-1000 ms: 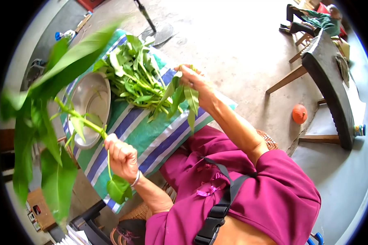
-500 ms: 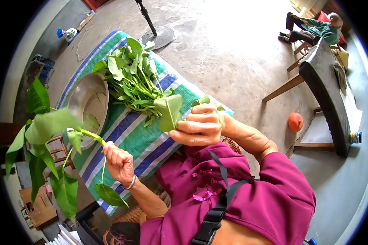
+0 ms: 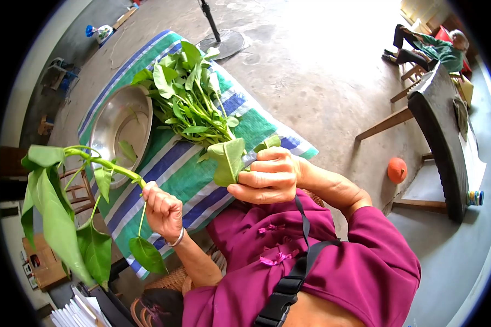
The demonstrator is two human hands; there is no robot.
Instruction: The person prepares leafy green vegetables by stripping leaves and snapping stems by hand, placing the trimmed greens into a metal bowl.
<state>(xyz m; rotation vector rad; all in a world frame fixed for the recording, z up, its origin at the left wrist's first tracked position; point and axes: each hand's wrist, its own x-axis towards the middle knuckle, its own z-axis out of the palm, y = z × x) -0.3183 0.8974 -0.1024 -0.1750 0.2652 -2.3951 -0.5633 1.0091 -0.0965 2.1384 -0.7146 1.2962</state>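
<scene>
My left hand [image 3: 163,210] is closed round the thick stem of a leafy green sprig [image 3: 112,166], whose big leaves droop to the left. Folded green leaves [image 3: 227,161] stick out from the closed fingers of my right hand [image 3: 270,175], held above the near side of the table. Just beyond them lies a heap of leafy green stems [image 3: 193,103] on a striped green, blue and white sheet [image 3: 166,174]. A metal basin [image 3: 106,117] sits left of the heap, with a loose leaf and a bit of stem inside.
A black stand with a round base [image 3: 222,43] is beyond the table. To the right are a wooden bench-like piece [image 3: 433,125] and an orange-red round object [image 3: 397,170] on the floor. A person in green [image 3: 442,52] sits at the far right.
The sprig's leaves have swung down and gathered closer together at the left. Both hands keep their grip, and the whole view has shifted slightly.
</scene>
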